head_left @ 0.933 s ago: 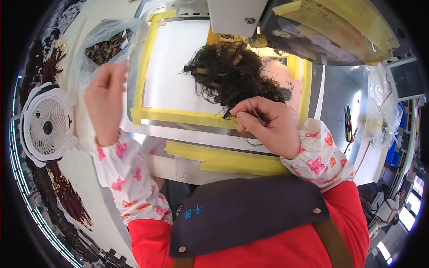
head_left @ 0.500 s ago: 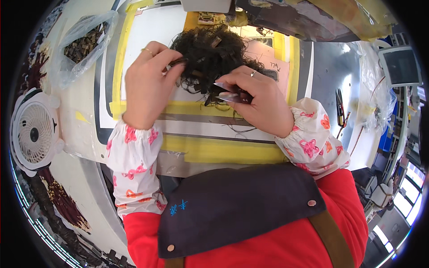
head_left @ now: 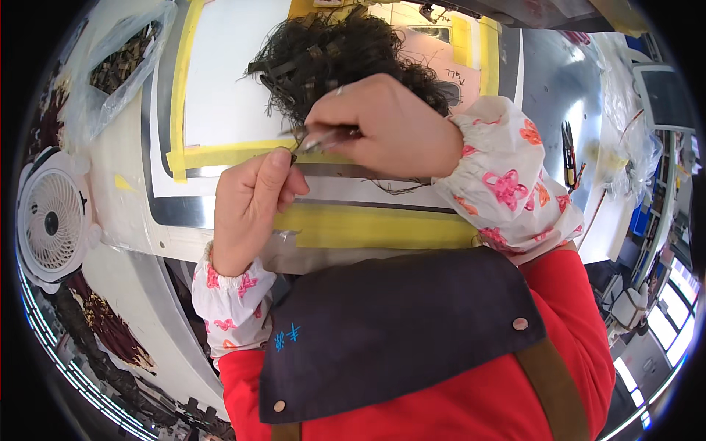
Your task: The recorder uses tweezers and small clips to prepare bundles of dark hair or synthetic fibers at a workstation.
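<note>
Lying on the white board [head_left: 220, 81], top centre — dark curly hair piece [head_left: 346, 59], clips stuck in it, sprawling wider than deep, long axis roughly left to right. Gripping slim metal tweezers [head_left: 323, 140] in right hand [head_left: 390, 125], fingers curled tight around them, tips pointing left toward the left thumb. Pinching a thin dark strand at the hair's near edge with left hand [head_left: 250, 206], thumb pressed against forefinger — other fingers folded. Bordering the board, yellow tape [head_left: 368, 224]. Sitting far left, small white fan [head_left: 48, 220]; above it, clear plastic bag [head_left: 110, 66]. Resting well to the right, small scissors [head_left: 568, 151]. Covering much of the hair's right side, the right hand.
</note>
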A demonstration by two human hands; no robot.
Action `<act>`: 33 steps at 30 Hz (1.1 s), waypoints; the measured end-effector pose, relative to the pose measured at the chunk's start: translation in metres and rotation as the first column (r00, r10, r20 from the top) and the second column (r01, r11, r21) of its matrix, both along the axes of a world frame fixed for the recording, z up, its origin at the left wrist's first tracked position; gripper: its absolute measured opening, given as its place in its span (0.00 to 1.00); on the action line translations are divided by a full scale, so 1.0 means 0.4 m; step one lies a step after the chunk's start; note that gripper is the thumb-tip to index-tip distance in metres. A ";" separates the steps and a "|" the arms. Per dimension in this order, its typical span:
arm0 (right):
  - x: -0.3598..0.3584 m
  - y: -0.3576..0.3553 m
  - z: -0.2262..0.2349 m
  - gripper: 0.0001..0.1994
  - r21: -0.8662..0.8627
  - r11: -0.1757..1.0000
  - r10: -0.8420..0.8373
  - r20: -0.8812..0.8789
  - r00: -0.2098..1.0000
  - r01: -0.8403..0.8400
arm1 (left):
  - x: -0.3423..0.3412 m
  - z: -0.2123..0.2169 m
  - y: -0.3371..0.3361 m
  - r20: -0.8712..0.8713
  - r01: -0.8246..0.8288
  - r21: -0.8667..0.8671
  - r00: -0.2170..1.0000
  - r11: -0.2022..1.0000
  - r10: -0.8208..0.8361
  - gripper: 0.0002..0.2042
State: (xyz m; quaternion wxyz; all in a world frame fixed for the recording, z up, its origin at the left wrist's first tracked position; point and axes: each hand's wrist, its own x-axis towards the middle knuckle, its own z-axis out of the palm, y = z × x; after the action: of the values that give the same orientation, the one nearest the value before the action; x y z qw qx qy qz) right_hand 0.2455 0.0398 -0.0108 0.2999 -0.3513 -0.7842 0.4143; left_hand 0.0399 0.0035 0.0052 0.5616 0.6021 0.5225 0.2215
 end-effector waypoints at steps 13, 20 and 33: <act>0.025 0.014 -0.012 0.02 0.147 0.983 -0.128 0.132 0.983 0.109 | 0.038 0.023 -0.041 0.380 -0.032 -0.147 0.921 0.989 0.086 0.12; 0.044 0.021 -0.016 0.09 0.267 0.957 -0.120 0.001 0.993 0.116 | 0.039 0.015 -0.029 0.395 0.052 -0.156 0.918 0.986 0.015 0.12; 0.051 -0.123 0.068 0.16 0.161 0.980 -0.161 0.279 0.947 0.119 | 0.028 0.028 -0.041 0.391 -0.078 -0.224 0.906 0.971 0.163 0.19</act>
State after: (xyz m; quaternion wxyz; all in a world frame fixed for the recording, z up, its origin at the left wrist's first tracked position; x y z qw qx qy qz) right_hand 0.2660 -0.0094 0.0163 0.2343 -0.4409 -0.8203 0.2790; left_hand 0.0512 -0.0128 0.0165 0.7016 0.4485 0.4505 0.3219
